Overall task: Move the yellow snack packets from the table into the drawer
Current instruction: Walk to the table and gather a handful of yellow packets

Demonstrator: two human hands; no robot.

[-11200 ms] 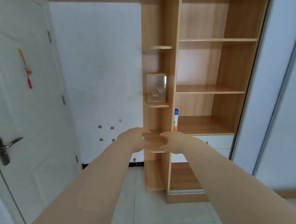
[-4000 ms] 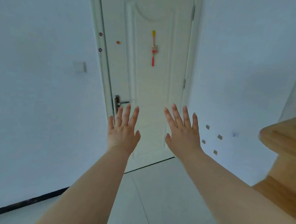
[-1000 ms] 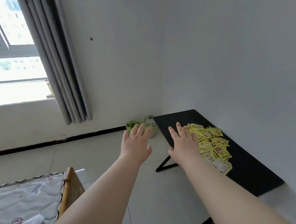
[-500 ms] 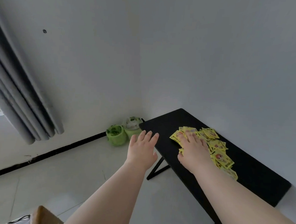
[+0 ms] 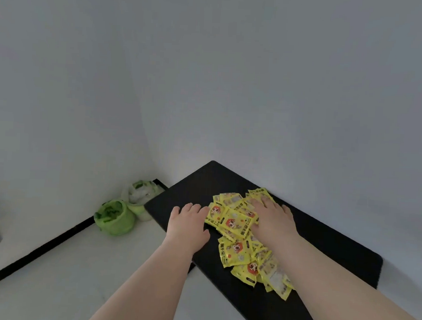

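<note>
Several yellow snack packets [image 5: 236, 223] lie in a loose heap on a black table [image 5: 328, 241] set against the white wall. My right hand [image 5: 273, 218] rests flat on the far part of the heap, fingers spread, covering some packets. My left hand [image 5: 187, 223] lies palm down on the table just left of the heap, fingertips touching the nearest packet's edge. Neither hand grips anything. No drawer is in view.
Two bins lined with green bags stand on the floor in the room corner, one green [image 5: 115, 217] and one whitish [image 5: 140, 196], just left of the table's far end. Pale floor tiles stretch to the left below a black skirting line.
My view has swung right and come closer to the table. Both hands have come down, the right onto the packet heap and the left onto the table beside it.
</note>
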